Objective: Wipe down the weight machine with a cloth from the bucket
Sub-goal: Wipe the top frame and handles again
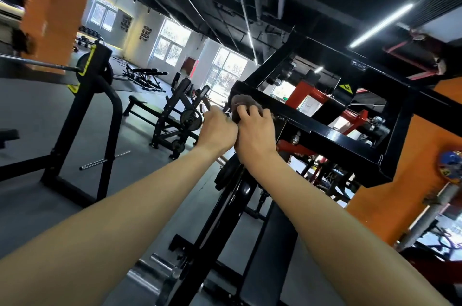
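A black weight machine frame [332, 140] fills the middle and right of the head view, its top rectangular bars at arm's reach. A brownish-grey cloth [241, 103] is bunched against the near-left corner of that top frame. My right hand [253, 131] grips the cloth with fingers curled over it and presses it onto the bar. My left hand [217, 128] is right beside it, knuckles touching the right hand, fingers curled at the cloth's left edge; whether it holds cloth or bar is hidden. No bucket is in view.
A black and yellow rack [92, 110] with a barbell stands at left. Benches and plate-loaded machines [180, 118] sit behind my hands. An orange pillar [57, 5] rises at upper left, an orange wall [400, 200] at right. Grey floor lies between.
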Available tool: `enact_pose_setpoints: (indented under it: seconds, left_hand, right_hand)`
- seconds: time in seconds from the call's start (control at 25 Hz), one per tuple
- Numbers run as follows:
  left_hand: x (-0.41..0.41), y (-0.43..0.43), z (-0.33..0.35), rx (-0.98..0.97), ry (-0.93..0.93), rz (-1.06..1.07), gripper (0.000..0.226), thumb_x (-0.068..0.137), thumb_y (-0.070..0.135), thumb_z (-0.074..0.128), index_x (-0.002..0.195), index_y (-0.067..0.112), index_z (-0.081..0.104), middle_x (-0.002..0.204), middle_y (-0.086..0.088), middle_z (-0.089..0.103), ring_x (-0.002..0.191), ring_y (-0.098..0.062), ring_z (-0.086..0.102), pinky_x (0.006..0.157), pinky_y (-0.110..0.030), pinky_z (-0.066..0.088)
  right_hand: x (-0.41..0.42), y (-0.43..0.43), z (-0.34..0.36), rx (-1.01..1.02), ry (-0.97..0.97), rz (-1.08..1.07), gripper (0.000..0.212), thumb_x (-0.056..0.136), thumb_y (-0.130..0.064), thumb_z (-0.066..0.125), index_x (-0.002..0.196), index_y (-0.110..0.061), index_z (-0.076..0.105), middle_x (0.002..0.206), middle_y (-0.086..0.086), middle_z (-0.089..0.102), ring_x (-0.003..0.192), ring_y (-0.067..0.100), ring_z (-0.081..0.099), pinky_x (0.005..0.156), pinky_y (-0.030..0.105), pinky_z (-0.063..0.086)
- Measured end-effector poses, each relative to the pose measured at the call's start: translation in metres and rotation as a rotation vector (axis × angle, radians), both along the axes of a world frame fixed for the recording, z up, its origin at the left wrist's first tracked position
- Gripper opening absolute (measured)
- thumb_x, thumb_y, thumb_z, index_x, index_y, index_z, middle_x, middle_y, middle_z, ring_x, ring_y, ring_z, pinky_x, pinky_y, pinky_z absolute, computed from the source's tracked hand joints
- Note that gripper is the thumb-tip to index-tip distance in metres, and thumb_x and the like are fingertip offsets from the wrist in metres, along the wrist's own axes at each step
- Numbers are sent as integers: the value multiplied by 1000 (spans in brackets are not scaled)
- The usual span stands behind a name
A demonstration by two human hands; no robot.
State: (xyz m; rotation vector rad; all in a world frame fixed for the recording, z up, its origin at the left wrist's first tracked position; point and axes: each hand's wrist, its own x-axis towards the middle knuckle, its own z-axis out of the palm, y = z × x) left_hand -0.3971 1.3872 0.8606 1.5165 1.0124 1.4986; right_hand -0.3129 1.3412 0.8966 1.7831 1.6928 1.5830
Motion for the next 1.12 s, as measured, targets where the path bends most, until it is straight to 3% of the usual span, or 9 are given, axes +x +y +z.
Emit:
enact_pose_setpoints:
  seconds: [0.12,0.2,0.32,0.44,0.52,0.68,0.88,0.96,1.12]
  left_hand:
    - [-5,-3,5,36,-12,-25,27,103,26,37,119,6,47,125,-13,53,99,-23,56,76,-35,41]
    - [-8,-7,10,47,9,-22,35,107,35,32,122,7,47,128,-12,52,101,-22,53,82,-35,40]
    - [-8,-9,12,62,26,-28,38,108,38,31,122,6,46,131,-14,50,103,-24,52,84,-36,38]
    - [-4,-9,11,54,3,-58,36,108,38,30,123,8,46,133,-12,48,109,-24,52,87,-35,37]
    - [-1,-11,14,25,-31,-68,37,108,36,30,124,8,46,134,-12,49,107,-21,51,84,-31,35]
    - [2,-15,25,24,-41,-54,35,108,33,30,120,5,49,124,-12,55,84,-9,48,61,-21,29]
    - [4,-16,28,48,-83,-73,34,109,34,30,120,6,48,120,-8,55,94,-15,54,66,-22,35]
    - [6,-16,29,78,-71,-70,32,108,34,31,115,7,48,119,-10,56,100,-22,56,76,-30,38]
    - [8,-20,42,233,22,2,24,107,30,33,104,11,47,112,-9,53,99,-26,52,83,-38,39]
  right_hand:
    - [-9,8,-7,-25,-95,-32,57,100,-43,46,151,-19,38,140,3,46,131,30,40,108,43,36]
    - [-4,1,-2,-28,-41,8,56,99,-39,50,150,-19,41,139,3,48,129,29,43,105,42,37]
    - [9,-10,6,65,166,133,31,93,-21,58,123,-16,66,127,7,55,103,25,63,96,37,42]
    - [2,0,-9,55,288,119,50,92,-25,58,140,-14,52,136,14,46,83,25,68,112,43,37]
    - [-2,4,-14,4,353,110,59,93,-27,57,149,-17,40,142,16,38,88,26,66,119,45,30]
    - [14,-16,1,12,585,269,38,88,-10,64,126,-5,58,137,16,43,107,33,58,105,38,41]
    - [9,-14,-2,-111,537,290,55,85,-33,64,139,-22,57,138,5,50,126,20,51,122,38,23]
    - [15,-19,7,-109,652,396,39,91,-21,59,129,-17,66,128,6,56,118,23,56,113,37,36]
    - [33,-38,28,251,985,736,25,103,-8,43,105,-5,68,110,4,55,100,17,57,92,27,46]
